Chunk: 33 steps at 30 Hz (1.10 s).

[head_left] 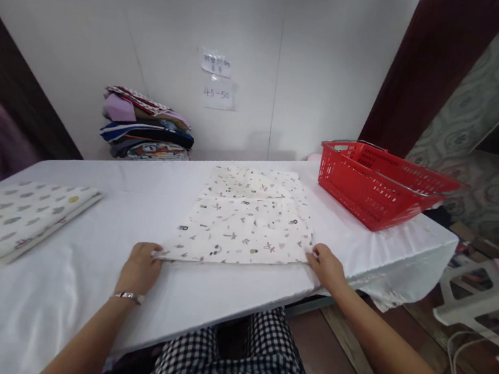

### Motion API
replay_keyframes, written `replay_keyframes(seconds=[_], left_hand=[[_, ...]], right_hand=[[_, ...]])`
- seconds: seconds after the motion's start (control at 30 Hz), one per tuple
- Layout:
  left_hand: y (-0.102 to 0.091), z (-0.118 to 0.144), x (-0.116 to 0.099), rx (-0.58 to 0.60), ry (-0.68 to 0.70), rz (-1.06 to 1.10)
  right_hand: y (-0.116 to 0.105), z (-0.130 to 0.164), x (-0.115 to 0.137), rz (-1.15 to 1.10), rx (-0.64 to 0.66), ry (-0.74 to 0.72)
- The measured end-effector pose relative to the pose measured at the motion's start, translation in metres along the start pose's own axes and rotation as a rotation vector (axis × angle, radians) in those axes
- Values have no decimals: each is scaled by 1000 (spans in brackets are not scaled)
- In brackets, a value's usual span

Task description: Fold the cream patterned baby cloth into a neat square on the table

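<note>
Held printed white cloth (249,219) flat on worktop (131,201) by its two near corners.

Grasped near-left corner with fingers of left hand (140,267), near-right corner likewise with right hand (327,267). Found cloth spread between back and front edges of worktop, with near side close to front edge. Noted red basket (382,196) at back right corner, stack of folded fabrics (148,129) along back edge to the left, cloud-printed folded cloth (8,218) toward left edge, paper signs (220,94) on wall (322,67) behind.

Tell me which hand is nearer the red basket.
Right. The right hand holds the printed cloth by its near-right corner, in front of the red basket and left; the left hand holds the near-left corner, farther left.
</note>
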<state>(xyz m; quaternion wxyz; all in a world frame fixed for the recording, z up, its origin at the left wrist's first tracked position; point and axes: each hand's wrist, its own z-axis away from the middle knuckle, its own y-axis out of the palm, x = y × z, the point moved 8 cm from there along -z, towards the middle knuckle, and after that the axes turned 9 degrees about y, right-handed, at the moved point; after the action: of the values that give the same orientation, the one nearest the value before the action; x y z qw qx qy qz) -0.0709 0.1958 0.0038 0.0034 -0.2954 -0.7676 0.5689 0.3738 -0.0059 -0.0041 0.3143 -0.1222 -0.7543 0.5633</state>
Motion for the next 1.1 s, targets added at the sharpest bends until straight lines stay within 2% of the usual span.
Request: replay_keyframes(seconds=[0.13,0.37,0.5,0.6,0.7,0.8,0.87,0.97,1.03,1.1], left_hand=[[-2,2,-1,8,-12,1],[-14,2,10,63,-157,-18],[-20,0,26,74,-215,-24],[-21,0,37,169,-246,-13],[-24,-9,29,246,-166,14],[-33,-33,-9,114,29,51],[-24,-51,-46,49,192,83],[19,-70,-97,109,398,39],[55,-76,-112,183,450,-41],[83,-75,-114,249,477,-92]], right_hand=[[1,11,-3,-121,-69,-165],[3,23,5,-124,-59,-362],[4,35,19,-137,-18,-467],[1,42,23,-165,15,-506],[-6,31,24,-223,80,-491],[-15,-11,32,-323,91,-434],[-15,-56,45,-389,76,-378],[2,-139,67,-443,45,-226],[22,-193,79,-391,49,-74],[43,-235,90,-289,94,27]])
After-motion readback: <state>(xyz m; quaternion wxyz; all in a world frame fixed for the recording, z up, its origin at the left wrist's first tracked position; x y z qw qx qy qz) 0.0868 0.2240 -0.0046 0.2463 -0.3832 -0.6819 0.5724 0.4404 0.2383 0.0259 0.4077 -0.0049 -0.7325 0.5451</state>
